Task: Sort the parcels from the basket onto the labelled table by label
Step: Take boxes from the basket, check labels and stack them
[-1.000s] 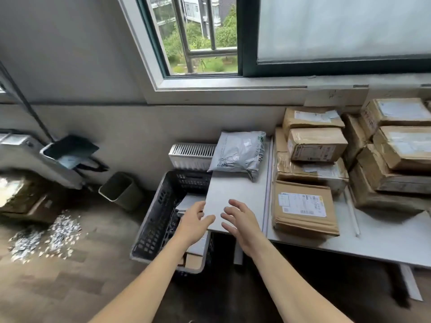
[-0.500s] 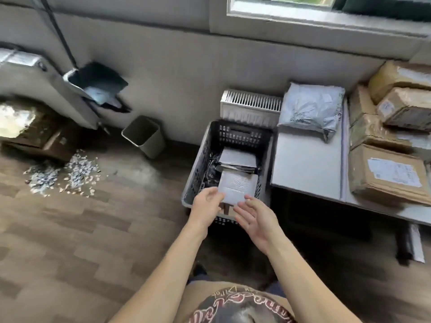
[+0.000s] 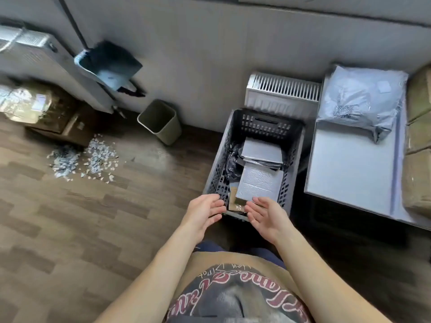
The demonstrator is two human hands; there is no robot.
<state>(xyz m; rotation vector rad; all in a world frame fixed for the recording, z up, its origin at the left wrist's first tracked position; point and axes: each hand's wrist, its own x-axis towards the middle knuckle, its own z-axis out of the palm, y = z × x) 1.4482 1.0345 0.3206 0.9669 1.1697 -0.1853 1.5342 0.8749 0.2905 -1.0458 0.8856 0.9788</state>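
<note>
Hands moved off the surface to the basket. Left hand and right hand hover empty, fingers relaxed, palms facing. White padded parcel lies in the basket just beyond both hands, long axis pointing away, equally near each.

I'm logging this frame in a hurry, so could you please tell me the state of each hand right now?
Left hand: open, holding nothing, by the basket's near edge.
Right hand: open, palm turned inward, holding nothing.
</note>
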